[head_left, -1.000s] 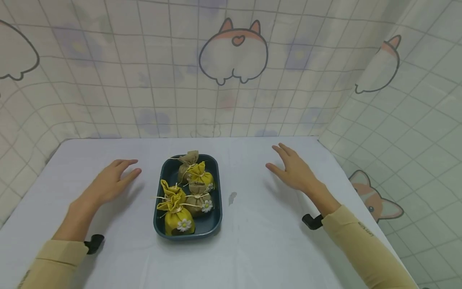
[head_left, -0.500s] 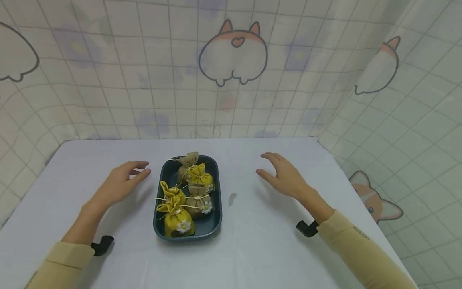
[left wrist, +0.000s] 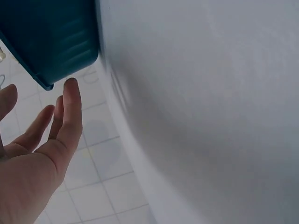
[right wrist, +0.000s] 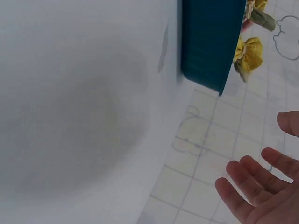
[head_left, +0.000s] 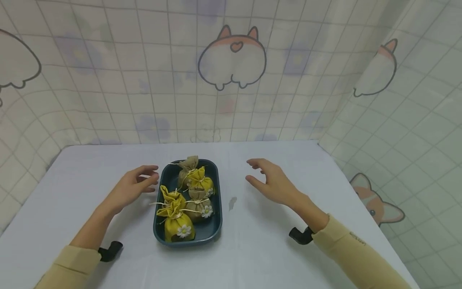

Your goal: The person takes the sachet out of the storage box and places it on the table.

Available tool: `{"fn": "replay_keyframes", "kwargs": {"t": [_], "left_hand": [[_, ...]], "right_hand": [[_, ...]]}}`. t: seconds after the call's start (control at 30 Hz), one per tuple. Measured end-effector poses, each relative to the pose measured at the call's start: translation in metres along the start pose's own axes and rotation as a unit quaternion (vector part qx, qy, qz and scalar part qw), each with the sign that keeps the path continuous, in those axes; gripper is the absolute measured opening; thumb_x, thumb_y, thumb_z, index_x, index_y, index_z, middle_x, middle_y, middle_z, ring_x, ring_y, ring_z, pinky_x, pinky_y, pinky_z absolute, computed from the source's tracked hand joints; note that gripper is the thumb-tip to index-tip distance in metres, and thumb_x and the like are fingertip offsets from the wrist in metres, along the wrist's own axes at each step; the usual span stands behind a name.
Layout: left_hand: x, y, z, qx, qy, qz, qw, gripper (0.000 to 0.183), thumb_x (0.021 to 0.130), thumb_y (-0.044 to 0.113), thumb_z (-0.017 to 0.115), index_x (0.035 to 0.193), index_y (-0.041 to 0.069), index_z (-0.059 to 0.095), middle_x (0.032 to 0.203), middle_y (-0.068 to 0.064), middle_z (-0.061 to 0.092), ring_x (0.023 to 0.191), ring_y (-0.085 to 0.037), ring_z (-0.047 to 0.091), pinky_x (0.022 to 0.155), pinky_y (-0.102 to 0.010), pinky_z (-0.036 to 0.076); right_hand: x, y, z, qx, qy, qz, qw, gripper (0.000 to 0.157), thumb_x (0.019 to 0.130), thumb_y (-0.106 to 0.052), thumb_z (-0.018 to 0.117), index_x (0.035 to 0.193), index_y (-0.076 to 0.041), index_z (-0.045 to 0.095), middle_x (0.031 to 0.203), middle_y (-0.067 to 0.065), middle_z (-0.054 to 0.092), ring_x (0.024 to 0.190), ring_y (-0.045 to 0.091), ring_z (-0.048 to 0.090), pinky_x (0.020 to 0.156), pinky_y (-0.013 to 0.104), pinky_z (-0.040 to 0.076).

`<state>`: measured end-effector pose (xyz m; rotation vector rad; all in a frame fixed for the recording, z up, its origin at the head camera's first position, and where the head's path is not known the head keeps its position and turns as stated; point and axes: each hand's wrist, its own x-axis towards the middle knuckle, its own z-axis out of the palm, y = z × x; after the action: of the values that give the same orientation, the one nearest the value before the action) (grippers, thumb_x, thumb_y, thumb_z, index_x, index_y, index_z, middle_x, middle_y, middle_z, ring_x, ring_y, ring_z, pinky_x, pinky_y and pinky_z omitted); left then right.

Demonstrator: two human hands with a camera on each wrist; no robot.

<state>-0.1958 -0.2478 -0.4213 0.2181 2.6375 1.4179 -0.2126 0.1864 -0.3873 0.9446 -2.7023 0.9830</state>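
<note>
A dark teal tray point(head_left: 206, 237) with rounded corners rests on the white table and holds several small drawstring pouches. Toward its near left lies a yellow pouch point(head_left: 180, 228) with a white flower, beside a brown pouch point(head_left: 196, 206). Farther back are another yellow pouch point(head_left: 202, 180) and a brown one point(head_left: 185, 176). My left hand point(head_left: 130, 186) hovers at the tray's left rim, fingers loosely bent and holding nothing; in the left wrist view the fingertips point(left wrist: 71, 86) come close below the tray's corner. My right hand point(head_left: 272, 182) floats right of the tray, fingers spread, apart from it.
A white cloth covers the table point(head_left: 252, 253), with a small grey mark point(head_left: 232, 203) right of the tray. Behind and to the right hang tile-patterned curtains point(head_left: 231, 112) with cartoon corgis. Black wrist straps sit at both sleeves.
Both hands have moved inward toward the tray, the left rightward up to its rim, the right leftward. The tray and pouches have stayed in place.
</note>
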Motion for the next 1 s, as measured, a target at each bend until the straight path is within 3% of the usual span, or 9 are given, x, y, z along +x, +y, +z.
{"fn": "replay_keyframes", "kwargs": {"t": [0.17, 0.43, 0.73, 1.0], "left_hand": [[0.002, 0.000, 0.003, -0.057, -0.021, -0.009, 0.9981, 0.065, 0.105, 0.036, 0.061, 0.155, 0.000, 0.039, 0.143, -0.024, 0.050, 0.115, -0.037, 0.066, 0.099, -0.051, 0.053], [0.005, 0.003, 0.008, -0.123, -0.032, -0.023, 0.9917, 0.064, 0.105, 0.025, 0.063, 0.155, -0.005, 0.036, 0.142, -0.028, 0.047, 0.128, -0.044, 0.053, 0.097, -0.046, 0.055], [0.006, 0.001, 0.010, -0.127, -0.034, -0.029, 0.9909, 0.062, 0.102, 0.015, 0.067, 0.153, -0.005, 0.038, 0.141, -0.028, 0.047, 0.123, -0.040, 0.058, 0.095, -0.039, 0.056], [0.007, 0.001, 0.010, -0.138, -0.040, -0.026, 0.9893, 0.063, 0.101, 0.013, 0.067, 0.154, -0.006, 0.038, 0.145, -0.028, 0.045, 0.123, -0.039, 0.059, 0.095, -0.039, 0.056]], "right_hand": [[0.003, -0.013, 0.007, 0.029, -0.005, -0.016, 0.999, 0.042, 0.099, -0.018, 0.070, 0.137, -0.002, 0.059, 0.132, 0.010, 0.064, 0.119, 0.026, 0.060, 0.097, 0.048, 0.054], [0.008, -0.027, 0.019, 0.075, -0.025, -0.041, 0.996, 0.038, 0.100, -0.016, 0.069, 0.135, -0.003, 0.060, 0.130, 0.008, 0.066, 0.117, 0.024, 0.063, 0.097, 0.040, 0.055], [0.013, -0.037, 0.032, 0.121, -0.053, -0.048, 0.990, 0.036, 0.100, -0.014, 0.068, 0.133, -0.004, 0.060, 0.129, 0.005, 0.065, 0.116, 0.020, 0.062, 0.095, 0.035, 0.056], [0.018, -0.046, 0.043, 0.154, -0.083, -0.066, 0.982, 0.037, 0.101, -0.014, 0.067, 0.134, 0.001, 0.059, 0.131, 0.015, 0.063, 0.120, 0.024, 0.061, 0.097, 0.037, 0.055]]}}
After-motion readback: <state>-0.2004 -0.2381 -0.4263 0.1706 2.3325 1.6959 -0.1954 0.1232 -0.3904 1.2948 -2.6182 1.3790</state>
